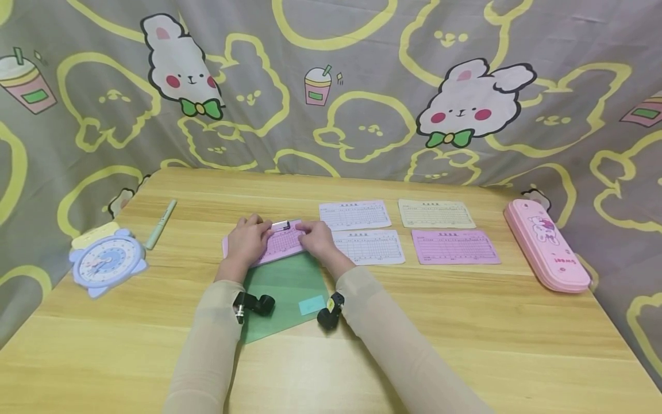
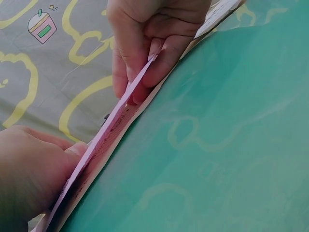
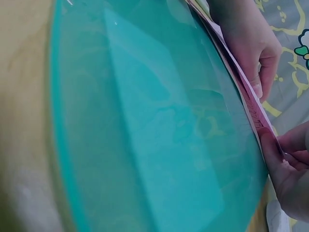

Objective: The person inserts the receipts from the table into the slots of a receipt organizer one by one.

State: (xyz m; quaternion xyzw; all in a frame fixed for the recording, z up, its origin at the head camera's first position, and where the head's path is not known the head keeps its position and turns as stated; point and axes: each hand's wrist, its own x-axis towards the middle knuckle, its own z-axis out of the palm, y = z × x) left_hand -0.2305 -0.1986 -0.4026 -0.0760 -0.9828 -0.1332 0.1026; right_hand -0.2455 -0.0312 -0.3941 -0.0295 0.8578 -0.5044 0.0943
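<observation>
Both hands hold a pink printed form above the left-centre of the table. My left hand grips its left part, while my right hand pinches its right edge. Close up in the left wrist view, the pink form shows edge-on, with a paler sheet directly behind it. A small silver-and-black piece, perhaps a clip, sits at its top edge between the hands. Below the form extends a translucent green sheet bearing a light blue label. The hands hide both ends of the form.
Several printed slips lie in two rows to the right, among them a yellowish slip and a pink slip. A pink pencil case stands at the right edge. Leftward lie a pale green pen and a blue toy clock.
</observation>
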